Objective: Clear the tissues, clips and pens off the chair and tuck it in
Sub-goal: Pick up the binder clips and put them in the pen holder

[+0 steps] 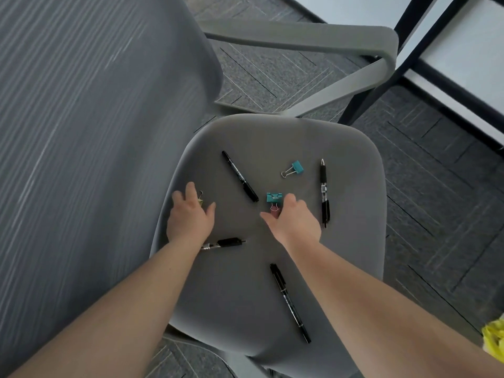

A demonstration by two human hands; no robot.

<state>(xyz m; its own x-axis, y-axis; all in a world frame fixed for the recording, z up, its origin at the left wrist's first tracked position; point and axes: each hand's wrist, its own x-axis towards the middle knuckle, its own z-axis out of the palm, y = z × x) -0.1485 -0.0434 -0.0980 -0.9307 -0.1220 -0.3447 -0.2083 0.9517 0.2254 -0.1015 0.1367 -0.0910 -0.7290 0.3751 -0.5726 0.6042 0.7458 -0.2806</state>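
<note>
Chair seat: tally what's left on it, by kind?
Pens: 4
Clips: 3, two teal, one yellowish
Tissues: 0 visible
Total: 7

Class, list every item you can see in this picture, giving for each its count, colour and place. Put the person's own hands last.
Chair seat: one, grey, centre.
Chair back: one, grey mesh, left.
Armrest: one, grey, top.
Marker pens: two, black; one upper centre of the seat, one near its front.
Click pens: two, black and clear; one right, one under the left wrist.
Teal binder clips: two; one upper right, one centre.
Yellowish clip: one, at the left fingers.
Carpet: dark grey, around.
Yellow object: one, right edge, unclear.
Left hand: reaching the yellowish clip.
Right hand: at the centre teal clip.
</note>
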